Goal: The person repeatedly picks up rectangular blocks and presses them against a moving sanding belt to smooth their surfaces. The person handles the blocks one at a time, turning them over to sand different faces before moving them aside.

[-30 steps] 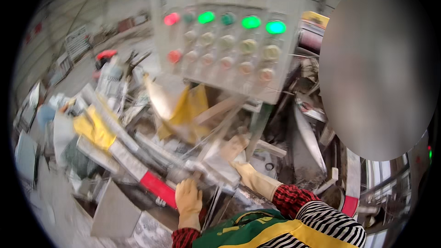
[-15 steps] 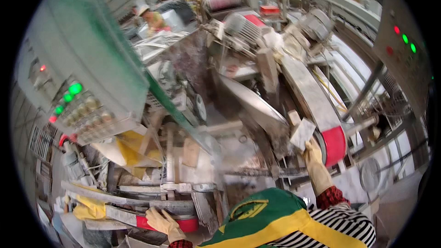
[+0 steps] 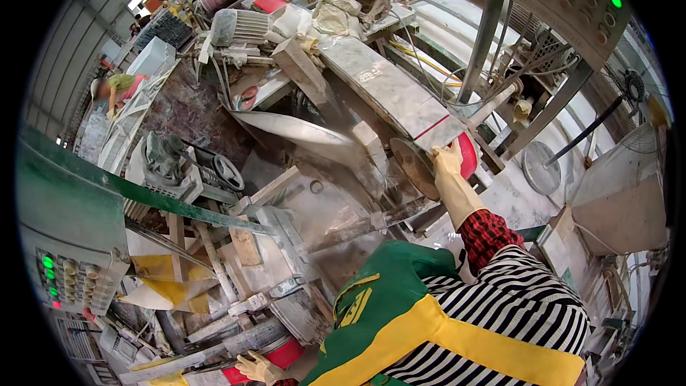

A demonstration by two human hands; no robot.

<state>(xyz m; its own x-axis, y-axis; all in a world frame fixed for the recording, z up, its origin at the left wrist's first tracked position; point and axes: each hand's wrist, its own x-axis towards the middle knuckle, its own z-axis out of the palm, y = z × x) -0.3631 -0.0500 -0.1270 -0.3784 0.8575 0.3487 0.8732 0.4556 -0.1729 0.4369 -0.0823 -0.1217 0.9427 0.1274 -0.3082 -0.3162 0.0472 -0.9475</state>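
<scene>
My right hand (image 3: 451, 177), in a cream rubber glove, is at the near end of the long belt conveyor (image 3: 389, 86). Its fingers close on the near edge of a white tile-like slab (image 3: 441, 131) lying on that end, beside the red band (image 3: 468, 156). Left of this hand is a brown round disc (image 3: 414, 167). At the lower left, my gloved left hand (image 3: 259, 369) has its fingers spread against the red-wrapped end (image 3: 286, 352) of another belt and holds nothing.
A large pale saw-like blade (image 3: 300, 132) stands left of the conveyor, with a pale block (image 3: 368, 143) close by. Control panels with lit buttons are at left (image 3: 68, 279) and upper right (image 3: 554, 0). Another person (image 3: 118, 91) bends over farther back at left.
My view has swung to the right. The white slab, earlier tilted in my right hand left of the conveyor end, now lies on that end. My left hand remains by the lower red band.
</scene>
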